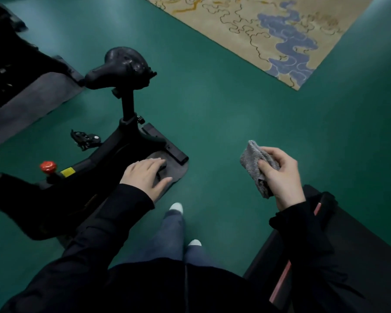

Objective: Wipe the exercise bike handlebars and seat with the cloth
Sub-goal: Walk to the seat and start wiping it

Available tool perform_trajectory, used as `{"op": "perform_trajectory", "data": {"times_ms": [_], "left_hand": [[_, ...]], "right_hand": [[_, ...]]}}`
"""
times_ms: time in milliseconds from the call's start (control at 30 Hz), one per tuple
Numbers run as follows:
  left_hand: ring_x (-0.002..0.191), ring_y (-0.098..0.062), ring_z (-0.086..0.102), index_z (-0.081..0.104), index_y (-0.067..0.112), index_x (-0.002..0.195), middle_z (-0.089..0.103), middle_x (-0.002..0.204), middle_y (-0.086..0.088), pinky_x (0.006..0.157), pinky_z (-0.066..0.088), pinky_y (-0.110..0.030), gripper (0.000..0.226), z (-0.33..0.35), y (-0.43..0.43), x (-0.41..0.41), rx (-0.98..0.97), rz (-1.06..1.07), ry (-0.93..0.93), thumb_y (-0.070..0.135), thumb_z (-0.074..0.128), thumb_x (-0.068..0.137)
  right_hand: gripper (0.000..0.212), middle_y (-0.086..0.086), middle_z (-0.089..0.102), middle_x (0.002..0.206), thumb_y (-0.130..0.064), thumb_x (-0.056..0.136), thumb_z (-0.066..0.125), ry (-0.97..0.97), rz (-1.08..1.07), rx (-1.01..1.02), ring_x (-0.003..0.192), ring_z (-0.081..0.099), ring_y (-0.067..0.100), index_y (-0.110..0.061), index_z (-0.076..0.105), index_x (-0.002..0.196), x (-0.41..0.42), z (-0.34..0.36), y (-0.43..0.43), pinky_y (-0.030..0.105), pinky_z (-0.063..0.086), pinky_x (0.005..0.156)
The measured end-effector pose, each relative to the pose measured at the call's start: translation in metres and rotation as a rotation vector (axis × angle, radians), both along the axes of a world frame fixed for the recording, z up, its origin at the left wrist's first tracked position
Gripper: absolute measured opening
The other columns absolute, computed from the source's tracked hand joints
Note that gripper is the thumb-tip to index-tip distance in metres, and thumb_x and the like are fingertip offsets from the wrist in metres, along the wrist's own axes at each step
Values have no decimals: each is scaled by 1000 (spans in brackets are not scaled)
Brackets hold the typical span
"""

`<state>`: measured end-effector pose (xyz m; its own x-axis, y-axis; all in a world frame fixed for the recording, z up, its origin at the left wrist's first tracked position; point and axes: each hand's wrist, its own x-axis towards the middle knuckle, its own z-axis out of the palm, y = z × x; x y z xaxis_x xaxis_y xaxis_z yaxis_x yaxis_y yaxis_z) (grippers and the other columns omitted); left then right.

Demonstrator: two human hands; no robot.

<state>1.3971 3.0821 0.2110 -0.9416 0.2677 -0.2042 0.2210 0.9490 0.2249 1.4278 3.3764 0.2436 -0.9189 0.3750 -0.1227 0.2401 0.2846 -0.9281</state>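
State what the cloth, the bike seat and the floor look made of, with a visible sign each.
Cloth: grey fleecy fabric, probably microfibre; fuzzy nap.
Seat: black, likely vinyl or plastic; dull sheen.
Floor: green, perhaps vinyl or rubber; seamless, soft glare.

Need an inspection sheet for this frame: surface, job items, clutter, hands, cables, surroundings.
Surface: green floor, smooth, faint sheen.
Job's things: black bike seat on its post, untouched; grey cloth folded, held away from the bike; handlebars not clearly made out.
Clutter: nothing seen.
Hands: left hand open, fingers straight, above the bike's rear base, contact unclear; right hand grips the cloth.
Cables: nothing seen.
Surroundings: patterned rug top right; black machine with a red strip lower right; dark equipment on a grey mat upper left; red knob on the bike frame.
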Motion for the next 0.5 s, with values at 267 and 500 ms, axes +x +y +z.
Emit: {"op": "perform_trajectory", "data": {"times_ms": [267, 500], "left_hand": [[131, -15, 43, 45, 23, 138, 50, 140, 4, 110, 28, -34, 53, -31, 1, -71, 19, 148, -169, 49, 49, 92], [130, -17, 43, 46, 18, 136, 50, 139, 0, 107, 29, -29, 52, -49, 25, -160, 121, 281, -246, 45, 52, 92]], "right_hand": [[32, -10, 68, 91, 4, 83, 59, -62, 66, 39, 91, 63, 13, -25, 66, 92, -75, -18, 8, 25, 47, 84], [32, -12, 69, 88, 4, 82, 60, -89, 216, 134, 84, 63, 9, -27, 66, 91, -192, -4, 14, 11, 45, 74]]}}
